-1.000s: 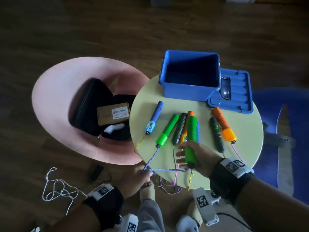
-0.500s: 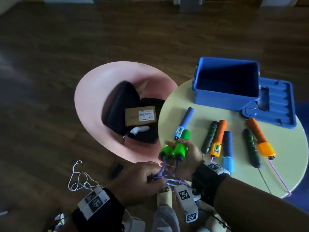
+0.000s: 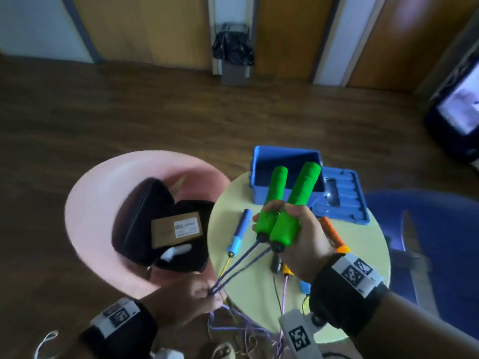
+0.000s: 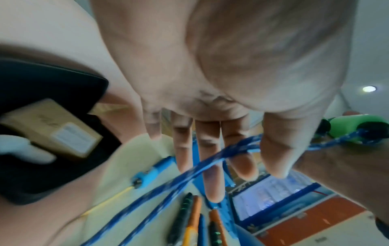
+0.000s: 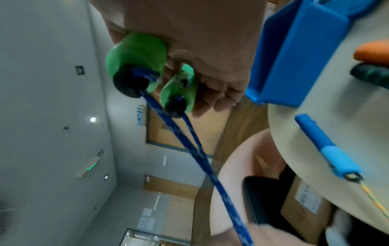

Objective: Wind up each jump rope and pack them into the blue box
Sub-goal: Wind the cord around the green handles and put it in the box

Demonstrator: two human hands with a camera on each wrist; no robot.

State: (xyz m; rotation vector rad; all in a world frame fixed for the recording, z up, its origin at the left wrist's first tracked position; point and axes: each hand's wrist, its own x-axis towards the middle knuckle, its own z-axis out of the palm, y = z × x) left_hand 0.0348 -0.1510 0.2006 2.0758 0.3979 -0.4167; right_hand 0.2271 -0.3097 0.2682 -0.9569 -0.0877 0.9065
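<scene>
My right hand [image 3: 303, 237] grips two green handles [image 3: 282, 211] side by side, raised above the round yellow table [image 3: 363, 244] with their tops tilted toward the blue box [image 3: 259, 196]. The box stands open at the table's far edge. Two strands of blue rope [image 3: 241, 265] run taut from the handle ends down to my left hand [image 3: 191, 296], which pinches them [image 4: 210, 164] between thumb and fingers off the table's near-left edge. The right wrist view shows the green handles [image 5: 136, 63] and the rope [image 5: 189, 146] leaving them. Other handles lie on the table, among them a blue handle [image 3: 239, 233] and an orange handle [image 3: 331, 234].
The box's blue lid [image 3: 347, 200] lies to its right. A pink round table [image 3: 103, 203] on the left holds an open black case [image 3: 145, 216] with a cardboard box [image 3: 176, 229]. Loose ropes [image 3: 246, 330] hang tangled below the near edge. A bin [image 3: 233, 55] stands by the far wall.
My right hand has lifted both green handles off the table and tipped them up toward the box. The blue rope now runs taut to my left hand. The head view has tilted upward.
</scene>
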